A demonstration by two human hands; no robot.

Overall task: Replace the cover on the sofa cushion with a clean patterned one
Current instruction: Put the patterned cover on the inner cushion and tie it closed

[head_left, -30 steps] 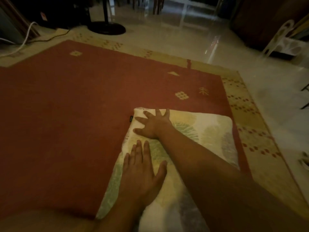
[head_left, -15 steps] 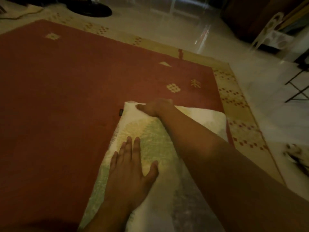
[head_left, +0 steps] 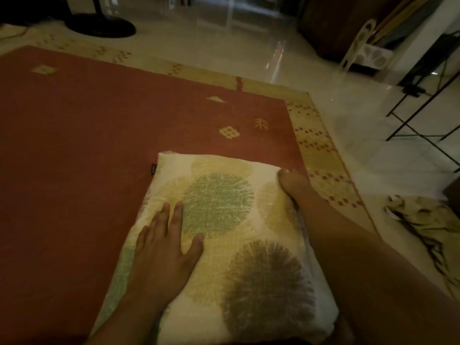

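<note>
The sofa cushion [head_left: 224, 220] lies flat on the red rug, dressed in a cream cover printed with round green, yellow and grey-brown leaf shapes. My left hand [head_left: 164, 245] rests palm down on its left half, fingers spread. My right hand [head_left: 290, 181] is at the cushion's far right corner, fingers curled around the edge; whether it pinches the fabric is hard to tell. A crumpled pale cloth [head_left: 423, 220], perhaps another cover, lies on the floor to the right.
The red rug [head_left: 87, 158] with a beige patterned border covers the floor. A black fan base [head_left: 99, 26] stands at the back left. A black metal frame [head_left: 428, 108] and a white chair [head_left: 361, 51] stand on the glossy tiles at right.
My right hand has slid from the cushion's far left corner across to its far right corner. My left hand stays pressed on the cover. The view has shifted closer.
</note>
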